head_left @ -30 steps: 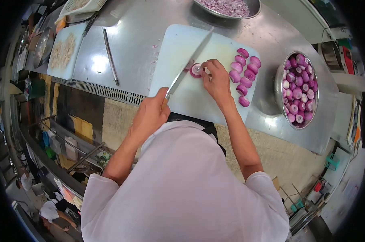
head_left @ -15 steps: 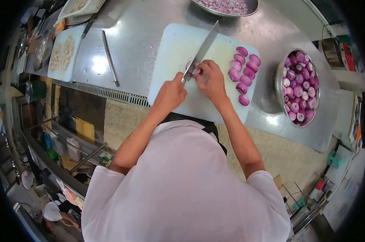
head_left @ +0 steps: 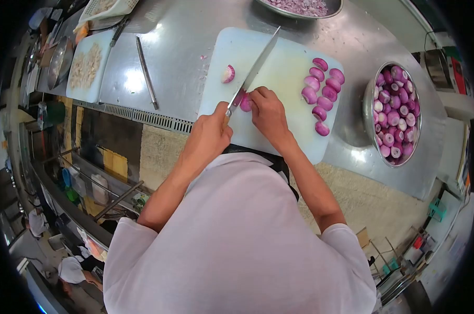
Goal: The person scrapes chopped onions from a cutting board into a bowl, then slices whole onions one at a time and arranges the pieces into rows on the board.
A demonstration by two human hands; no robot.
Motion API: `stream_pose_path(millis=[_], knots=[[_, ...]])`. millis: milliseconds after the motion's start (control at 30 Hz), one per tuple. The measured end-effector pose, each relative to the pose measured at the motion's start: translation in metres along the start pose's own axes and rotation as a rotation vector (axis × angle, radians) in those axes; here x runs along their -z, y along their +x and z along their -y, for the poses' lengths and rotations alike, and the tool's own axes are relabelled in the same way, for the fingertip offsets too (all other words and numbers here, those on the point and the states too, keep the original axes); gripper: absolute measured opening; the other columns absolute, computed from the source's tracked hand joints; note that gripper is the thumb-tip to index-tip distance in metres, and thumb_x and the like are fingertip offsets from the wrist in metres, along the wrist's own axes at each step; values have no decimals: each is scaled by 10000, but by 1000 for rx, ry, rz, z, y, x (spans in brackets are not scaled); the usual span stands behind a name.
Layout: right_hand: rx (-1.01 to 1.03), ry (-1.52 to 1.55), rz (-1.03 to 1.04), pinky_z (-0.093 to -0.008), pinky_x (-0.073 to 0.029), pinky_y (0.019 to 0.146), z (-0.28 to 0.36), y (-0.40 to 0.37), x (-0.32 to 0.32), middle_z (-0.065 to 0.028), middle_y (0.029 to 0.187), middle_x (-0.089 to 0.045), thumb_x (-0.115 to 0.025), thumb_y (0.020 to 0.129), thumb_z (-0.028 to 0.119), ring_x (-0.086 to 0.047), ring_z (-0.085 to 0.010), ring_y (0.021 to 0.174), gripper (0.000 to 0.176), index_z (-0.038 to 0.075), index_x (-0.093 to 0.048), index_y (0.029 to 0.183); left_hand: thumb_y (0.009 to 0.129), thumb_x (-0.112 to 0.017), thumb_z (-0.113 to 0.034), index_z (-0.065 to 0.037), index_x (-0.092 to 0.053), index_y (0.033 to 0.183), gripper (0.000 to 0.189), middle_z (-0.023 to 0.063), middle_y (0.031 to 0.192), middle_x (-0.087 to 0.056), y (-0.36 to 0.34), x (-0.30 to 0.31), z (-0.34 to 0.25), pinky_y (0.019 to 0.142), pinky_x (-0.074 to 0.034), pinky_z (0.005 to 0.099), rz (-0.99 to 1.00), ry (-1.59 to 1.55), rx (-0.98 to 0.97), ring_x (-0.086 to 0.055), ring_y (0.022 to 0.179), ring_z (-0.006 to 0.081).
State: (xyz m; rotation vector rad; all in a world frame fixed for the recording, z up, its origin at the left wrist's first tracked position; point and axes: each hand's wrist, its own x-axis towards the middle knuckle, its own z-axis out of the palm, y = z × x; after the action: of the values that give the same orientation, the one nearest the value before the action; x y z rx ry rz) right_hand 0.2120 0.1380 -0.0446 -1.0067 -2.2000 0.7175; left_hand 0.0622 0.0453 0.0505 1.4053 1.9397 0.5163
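My left hand (head_left: 207, 135) is wrapped round the handle of a kitchen knife (head_left: 261, 58); its blade points away from me over the white cutting board (head_left: 224, 47). Right beside the blade, my right hand (head_left: 268, 111) has its fingertips pinched on a purple onion (head_left: 245, 103), partly hidden by the fingers and the knife. A cut onion piece (head_left: 228, 74) lies alone on the board, left of the blade. Several peeled onion halves (head_left: 325, 103) stand in two rows on the board's right side.
A metal bowl (head_left: 365, 107) full of peeled onions stands to the right. Another bowl (head_left: 300, 15) at the back holds chopped onion. Leftward lie a metal rod (head_left: 146, 72) and a second board (head_left: 94, 86) with chopped pale food. Another person (head_left: 72, 270) is at lower left.
A cut onion piece now lies on the board left of the knife. My left hand and the knife have shifted slightly left and nearer me; an onion now shows by my right fingertips.
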Motion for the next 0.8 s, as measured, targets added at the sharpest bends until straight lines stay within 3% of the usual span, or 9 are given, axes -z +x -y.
stream_pose_path(millis=[133,233,333,433,633,800], knots=[[-33,0,16,-442,-508,687,1,1,0,-118,882,-600,-599,777,-52,-593,-334,813,129,32,-609,873,803,-593,-25,-10,-490,1137,349,245,654,-555,29,-40,15,600,-447,494,-47,10,-83,-591,671,467],[10,29,-53,-443,-506,675,-2,0,-2,-124,846,-584,-590,790,-47,-597,-331,808,113,32,-604,870,807,-598,-24,1,-477,1113,330,260,680,-571,37,-30,6,611,-440,522,-56,-32,-141,-597,694,479],[-14,67,-55,-441,-503,652,-6,-4,-4,-130,832,-580,-579,801,-47,-599,-340,774,104,28,-595,870,808,-599,-30,14,-471,1088,310,271,701,-580,8,-5,-15,611,-427,541,47,-11,-18,-599,711,485],[-40,114,-77,-442,-499,632,-6,-8,-6,-135,828,-577,-570,812,-48,-597,-350,740,90,24,-593,860,808,-595,-34,11,-481,1093,310,273,698,-581,20,-37,6,612,-433,534,-23,39,-87,-596,696,481],[-19,176,-108,-438,-504,631,-10,-10,-7,-146,817,-576,-566,827,-45,-599,-358,713,72,19,-596,837,812,-592,-33,11,-479,1100,313,277,710,-590,7,-6,-22,619,-436,533,45,16,-28,-590,691,485],[-31,220,-140,-439,-508,635,-6,-11,-6,-157,822,-584,-575,824,-53,-601,-362,709,67,7,-600,841,815,-584,-28,4,-474,1102,310,263,690,-580,25,-40,-1,612,-435,521,-29,32,-101,-584,687,485]])
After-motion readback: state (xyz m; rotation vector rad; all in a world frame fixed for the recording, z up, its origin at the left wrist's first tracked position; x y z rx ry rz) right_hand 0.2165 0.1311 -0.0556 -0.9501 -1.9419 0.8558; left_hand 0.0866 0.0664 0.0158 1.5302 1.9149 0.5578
